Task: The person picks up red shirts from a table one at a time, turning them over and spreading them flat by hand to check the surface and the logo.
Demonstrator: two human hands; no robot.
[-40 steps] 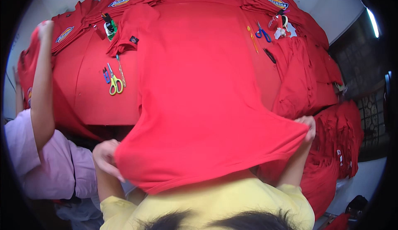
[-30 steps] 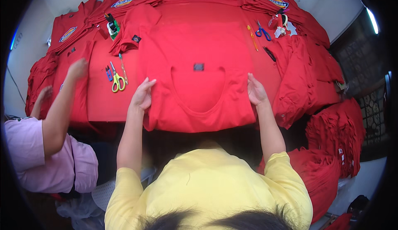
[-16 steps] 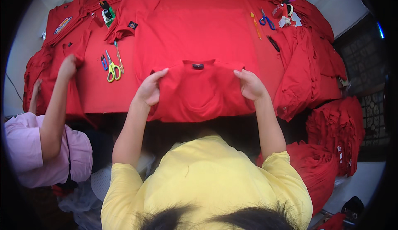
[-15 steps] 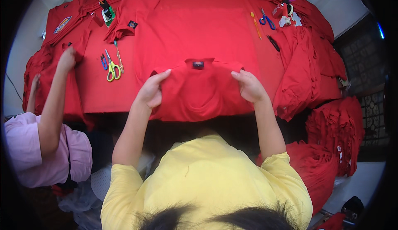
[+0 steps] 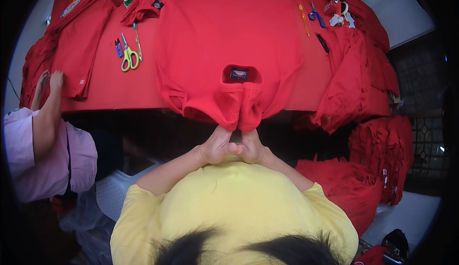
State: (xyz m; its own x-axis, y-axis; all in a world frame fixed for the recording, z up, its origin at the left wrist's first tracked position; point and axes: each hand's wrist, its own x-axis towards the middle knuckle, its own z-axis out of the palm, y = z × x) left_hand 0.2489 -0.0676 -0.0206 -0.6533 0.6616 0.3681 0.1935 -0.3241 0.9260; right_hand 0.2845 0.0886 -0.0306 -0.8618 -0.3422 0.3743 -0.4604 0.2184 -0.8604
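A red shirt lies on the table with its neck opening and dark neck label toward me. Its near part is drawn over the table edge in two folds, one to each hand. My left hand and my right hand are side by side in front of my chest, holding these folds. Their thumbs meet below the fabric; the other fingers are mostly hidden by it. Left of the shirt are yellow-handled scissors and blue thread snips.
At the left, a co-worker's hands rest by another red garment. Blue-handled scissors, a yellow tool and a red garment pile lie on the right. More red garments are heaped beside the table. A white chair stands lower left.
Both hands came from the shirt's shoulders, down and inward, to meet before my chest. The shirt's near part now folds toward them. The co-worker's raised hand has come down.
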